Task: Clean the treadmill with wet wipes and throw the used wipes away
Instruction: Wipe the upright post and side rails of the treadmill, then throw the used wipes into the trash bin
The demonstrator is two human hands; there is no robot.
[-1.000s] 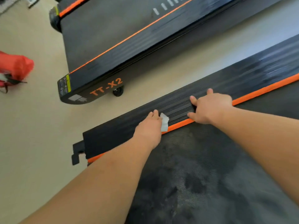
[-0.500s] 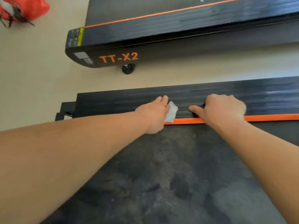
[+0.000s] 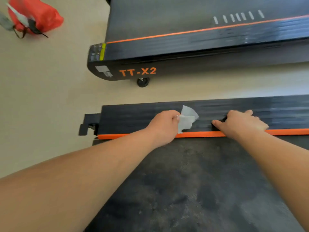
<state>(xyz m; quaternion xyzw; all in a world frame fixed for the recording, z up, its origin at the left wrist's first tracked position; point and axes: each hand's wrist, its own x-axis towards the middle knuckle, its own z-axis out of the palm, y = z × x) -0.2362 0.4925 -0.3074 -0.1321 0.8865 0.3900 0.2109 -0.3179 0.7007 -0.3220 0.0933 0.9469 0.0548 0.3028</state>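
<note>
Left hand (image 3: 164,124): grips the white wet wipe (image 3: 186,120) against the black ribbed side rail (image 3: 127,118) of the near treadmill, likely to scrub along its grooves.
Right hand (image 3: 242,123): holds nothing; presses on the same rail, near the wipe, apparently as a brace.
Wipe: between the hands, touching the rail above the orange edge strip (image 3: 200,134).
Surface: blotched black running belt (image 3: 192,181) under the forearms.
Room: beige floor (image 3: 50,97); second black treadmill marked TT-X2 (image 3: 167,47); red plastic bag (image 3: 38,17), probably for waste.

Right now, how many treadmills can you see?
2. The near treadmill is under the left hand, which holds the wipe, and the right hand; the far treadmill, marked TT-X2, lies beyond it. Others may be off-frame.
</note>
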